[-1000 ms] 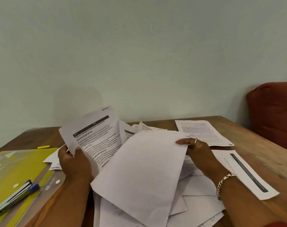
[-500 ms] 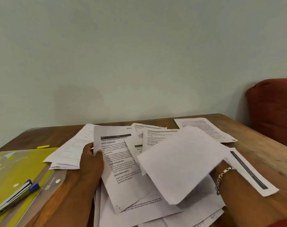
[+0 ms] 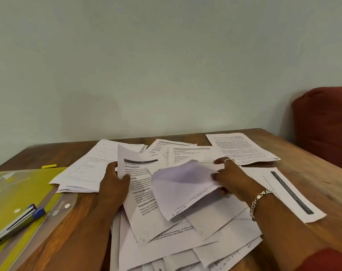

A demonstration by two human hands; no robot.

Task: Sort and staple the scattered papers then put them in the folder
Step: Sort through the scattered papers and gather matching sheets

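Scattered white papers (image 3: 215, 227) cover the middle of the wooden table (image 3: 322, 182). My left hand (image 3: 113, 184) grips the left edge of a printed sheet (image 3: 140, 194) with a dark header bar. My right hand (image 3: 230, 178) pinches the right side of a mostly blank sheet (image 3: 180, 188), which curls up over the pile. A yellow-green plastic folder (image 3: 13, 194) lies at the left, with a blue and grey stapler (image 3: 17, 223) resting on it.
A small stack of papers (image 3: 88, 169) lies beside the folder. More printed sheets (image 3: 242, 147) sit at the far right of the table, and one with a dark bar (image 3: 291, 194) at the right. A yellow highlighter (image 3: 49, 166) lies near the far left edge. A red cushion (image 3: 324, 124) stands at right.
Both hands lowered their sheets toward the pile. The printed sheet in my left hand came down from upright. My right hand's blank sheet swung right, then drew back and curled.
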